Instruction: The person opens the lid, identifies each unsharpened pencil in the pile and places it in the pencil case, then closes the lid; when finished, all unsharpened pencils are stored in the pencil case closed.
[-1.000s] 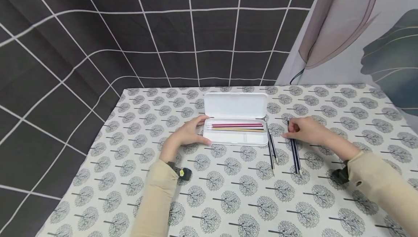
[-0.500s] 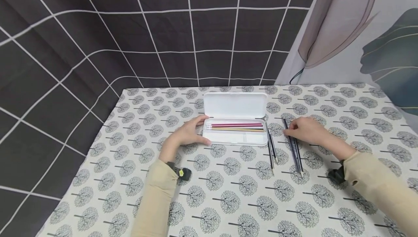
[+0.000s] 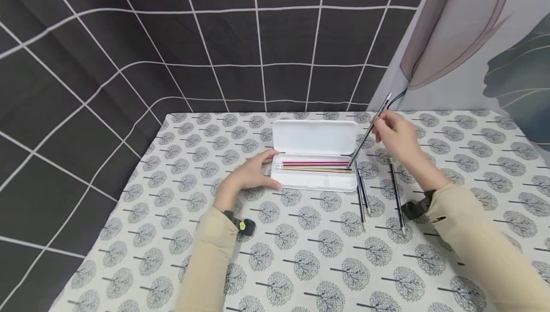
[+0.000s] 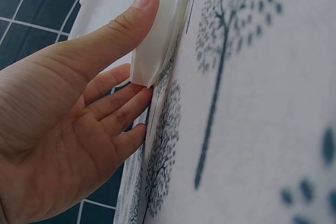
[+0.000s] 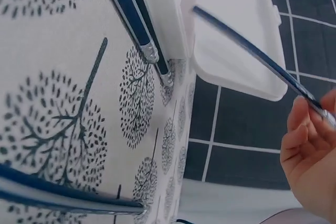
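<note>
A white pencil case lies on the cloth with its lid raised. Inside, red pencils and a yellow one lie side by side in the back part. My left hand grips the case's left end, thumb along the front edge and fingers at the back corner. Over the case's right end, my right hand pinches a dark blue pencil near its silver eraser end. That pencil slants down to the left, its lower end overlapping the case in the head view.
Two dark pencils lie just right of the case, their silver ends beside its wall in the right wrist view. Farther right rests another dark blue pencil. A dark gridded curtain hangs behind the table's far edge.
My right hand has lifted one dark blue pencil off the cloth and carried it up and left to the case; its neighbour stays behind. The left hand keeps its place on the case.
</note>
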Tool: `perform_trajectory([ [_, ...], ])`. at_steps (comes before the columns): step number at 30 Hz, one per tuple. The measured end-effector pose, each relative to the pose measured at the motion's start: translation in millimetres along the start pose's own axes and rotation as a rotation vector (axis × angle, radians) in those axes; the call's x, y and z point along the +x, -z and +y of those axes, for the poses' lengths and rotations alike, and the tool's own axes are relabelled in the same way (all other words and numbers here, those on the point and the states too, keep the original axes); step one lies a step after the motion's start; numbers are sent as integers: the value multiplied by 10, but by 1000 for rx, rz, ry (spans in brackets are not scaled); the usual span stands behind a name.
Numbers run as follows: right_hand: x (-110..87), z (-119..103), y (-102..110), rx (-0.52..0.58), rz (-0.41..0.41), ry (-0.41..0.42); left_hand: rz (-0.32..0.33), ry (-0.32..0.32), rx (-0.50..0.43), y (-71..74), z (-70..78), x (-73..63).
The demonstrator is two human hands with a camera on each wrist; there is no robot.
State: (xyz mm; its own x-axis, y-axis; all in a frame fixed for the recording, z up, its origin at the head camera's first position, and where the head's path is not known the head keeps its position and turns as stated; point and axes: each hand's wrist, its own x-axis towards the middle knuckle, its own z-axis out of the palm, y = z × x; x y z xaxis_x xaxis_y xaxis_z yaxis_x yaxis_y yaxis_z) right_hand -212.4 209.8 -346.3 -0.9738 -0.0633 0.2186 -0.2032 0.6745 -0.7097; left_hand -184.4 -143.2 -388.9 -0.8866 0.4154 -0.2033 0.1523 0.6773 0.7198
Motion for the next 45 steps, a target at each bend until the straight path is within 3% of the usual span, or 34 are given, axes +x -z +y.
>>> perform_trajectory([
  [7, 52, -84, -110, -56, -52, 250, -10, 0, -4, 1, 37, 52],
  [10, 43, -155, -178, -65, -138, 397, -10, 5, -5, 3, 46, 51],
  [14, 41, -267, -319, -167, -350, 512, -10, 6, -3, 1, 38, 47],
  [17, 35, -328, -426, -250, -467, 522, -11, 1, -1, -9, 22, 52],
  [27, 42, -325, -639, -435, -665, 524, -27, -1, -14, -35, 58, 55],
  [45, 35, -230, -461, -358, -668, 478, -31, -17, -14, 14, -38, 17],
])
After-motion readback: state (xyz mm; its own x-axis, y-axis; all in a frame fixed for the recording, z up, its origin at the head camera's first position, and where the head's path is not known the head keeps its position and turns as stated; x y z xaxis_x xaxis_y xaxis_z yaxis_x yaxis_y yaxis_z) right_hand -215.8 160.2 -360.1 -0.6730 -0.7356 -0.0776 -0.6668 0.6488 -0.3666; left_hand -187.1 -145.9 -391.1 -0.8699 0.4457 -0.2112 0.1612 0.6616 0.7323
